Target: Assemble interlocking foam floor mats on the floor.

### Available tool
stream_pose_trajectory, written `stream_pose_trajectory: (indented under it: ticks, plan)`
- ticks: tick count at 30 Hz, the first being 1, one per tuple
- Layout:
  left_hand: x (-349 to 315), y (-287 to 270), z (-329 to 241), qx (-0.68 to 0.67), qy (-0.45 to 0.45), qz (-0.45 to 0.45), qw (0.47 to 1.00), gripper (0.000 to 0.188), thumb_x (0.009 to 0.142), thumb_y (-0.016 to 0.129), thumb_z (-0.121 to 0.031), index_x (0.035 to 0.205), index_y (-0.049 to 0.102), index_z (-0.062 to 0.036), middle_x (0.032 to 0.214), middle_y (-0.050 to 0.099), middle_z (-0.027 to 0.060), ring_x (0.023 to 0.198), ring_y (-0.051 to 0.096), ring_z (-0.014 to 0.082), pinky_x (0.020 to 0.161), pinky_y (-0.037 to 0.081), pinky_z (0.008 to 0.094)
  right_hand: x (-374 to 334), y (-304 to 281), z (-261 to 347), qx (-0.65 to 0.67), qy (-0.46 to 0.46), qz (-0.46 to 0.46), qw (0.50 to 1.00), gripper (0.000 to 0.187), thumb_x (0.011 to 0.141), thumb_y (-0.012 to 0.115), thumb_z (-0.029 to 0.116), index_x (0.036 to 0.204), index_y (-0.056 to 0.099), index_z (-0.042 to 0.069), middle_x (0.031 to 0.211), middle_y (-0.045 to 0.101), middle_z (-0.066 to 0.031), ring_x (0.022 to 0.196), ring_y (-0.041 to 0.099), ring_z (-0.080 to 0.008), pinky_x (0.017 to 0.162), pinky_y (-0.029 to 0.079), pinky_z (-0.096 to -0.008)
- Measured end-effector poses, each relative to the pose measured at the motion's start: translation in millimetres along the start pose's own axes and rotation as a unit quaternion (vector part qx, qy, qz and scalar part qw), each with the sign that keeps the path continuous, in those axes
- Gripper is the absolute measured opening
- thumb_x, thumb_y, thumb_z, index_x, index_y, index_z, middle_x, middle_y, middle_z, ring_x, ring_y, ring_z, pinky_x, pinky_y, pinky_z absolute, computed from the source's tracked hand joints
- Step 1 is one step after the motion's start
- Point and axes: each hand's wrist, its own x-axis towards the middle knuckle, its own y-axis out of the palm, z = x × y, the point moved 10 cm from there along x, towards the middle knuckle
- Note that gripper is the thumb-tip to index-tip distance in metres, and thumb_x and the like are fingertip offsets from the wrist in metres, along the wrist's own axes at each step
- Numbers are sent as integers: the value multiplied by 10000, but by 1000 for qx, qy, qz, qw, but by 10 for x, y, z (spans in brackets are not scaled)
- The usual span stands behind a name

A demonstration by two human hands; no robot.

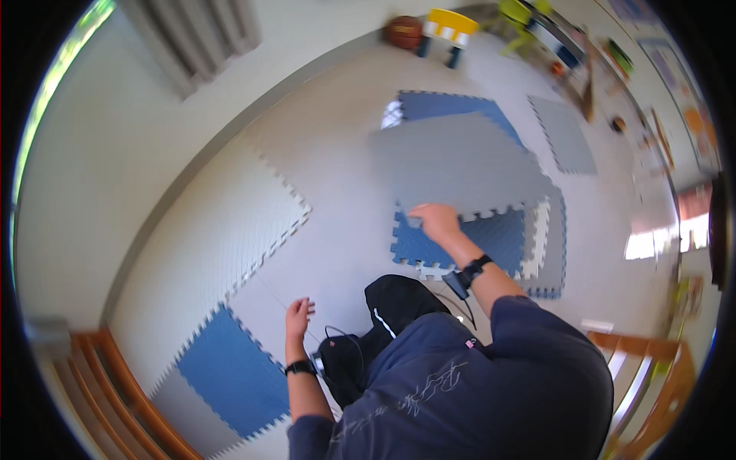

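My right hand is closed on the near edge of a grey foam mat with toothed edges. That mat slants over a stack of other mats, its left side smeared by motion. Beneath it show a blue foam mat and the pale toothed edge of another mat. My left hand hangs over the floor with nothing in it, its fingers loosely bent and apart. Close to it lies a blue foam mat on the floor, joined to a cream mat beyond.
A wooden bench stands at the lower left, a wooden chair at the lower right. Another grey mat lies on the floor at the far right. At the back are a basketball and a small yellow chair.
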Motion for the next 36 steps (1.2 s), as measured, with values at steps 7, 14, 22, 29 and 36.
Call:
stream_pose_trajectory:
  ticks: [7,14,22,29,36]
  plan:
    - [-443,-68,423,43,-52,18,998,391,1015,542,-347,1264,609,-53,1103,737,102,895,720,188,672,501,296,-402,771,-129,87,1,33,996,387,752,653,54,1092,749,212,1074,713,-50,997,672,-322,780,543,-455]
    - [-701,-86,451,42,-62,-5,997,390,1002,555,-332,1271,594,-52,1138,727,112,868,713,186,651,490,284,-662,616,-193,63,44,-9,997,370,751,626,42,1069,735,197,1053,710,-45,960,675,-317,769,538,-467]
    - [-1095,874,-525,-106,100,173,974,680,1039,390,-566,1508,386,-73,1487,495,192,1276,567,335,950,477,430,-551,117,1522,182,-161,-45,969,258,665,738,107,915,760,166,845,719,-140,837,698,-368,711,540,-492]
    - [-1153,983,-949,-496,96,308,806,716,927,530,-665,1365,504,-99,1292,605,127,1155,591,344,881,544,429,-1001,36,2813,288,-359,175,870,441,686,794,283,1096,731,129,927,741,-134,870,707,-336,730,554,-472]
    - [-1084,1028,-382,-343,-68,78,934,299,977,636,-288,1175,615,-65,1076,663,93,982,646,309,761,541,402,-676,-472,-746,285,-17,-43,957,400,853,724,224,1241,686,133,1042,746,-116,895,700,-255,751,553,-410]
